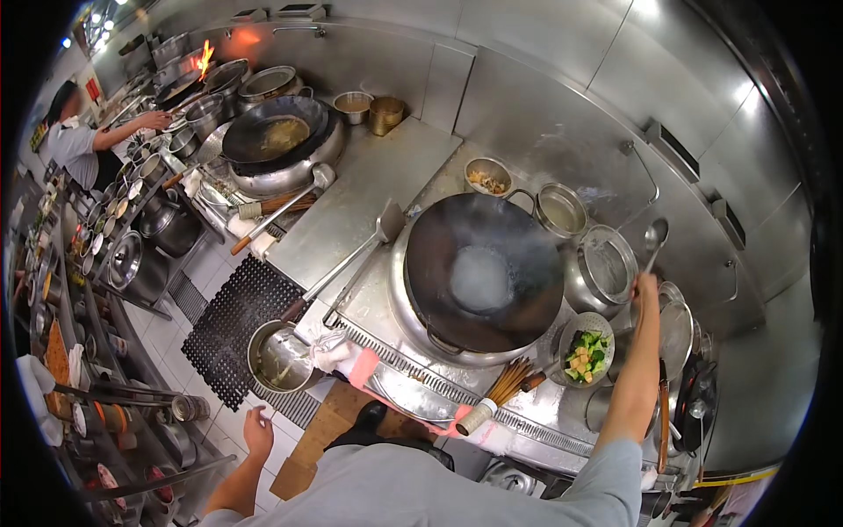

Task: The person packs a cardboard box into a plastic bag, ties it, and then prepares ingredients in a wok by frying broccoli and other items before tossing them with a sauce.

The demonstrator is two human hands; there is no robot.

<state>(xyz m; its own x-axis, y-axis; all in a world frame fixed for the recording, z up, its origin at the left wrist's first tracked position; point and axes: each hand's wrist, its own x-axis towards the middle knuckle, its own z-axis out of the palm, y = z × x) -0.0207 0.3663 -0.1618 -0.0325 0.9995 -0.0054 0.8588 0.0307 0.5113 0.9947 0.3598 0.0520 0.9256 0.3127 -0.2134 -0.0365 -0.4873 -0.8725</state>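
Note:
My right hand [644,288] is closed around the handle of a metal ladle [656,234], raised near the back wall beyond the strainer at the right. A large dark wok [435,263] with steaming liquid in its bottom stands on the burner before me. Broccoli and pale orange chunks [586,354] lie in a perforated skimmer [568,329] between the wok and my right forearm. My left hand [258,429] hangs over the floor at the left, its fingers partly curled, holding nothing visible, below a metal pot [255,369] with some liquid and scraps.
A wok spatula [342,263] lies left of the wok. A bamboo wok brush [507,388] rests at the front edge. Behind the wok are a bowl of food bits [488,165] and a pot of liquid [561,209]. Another person [85,141] works at a flaming wok, far left.

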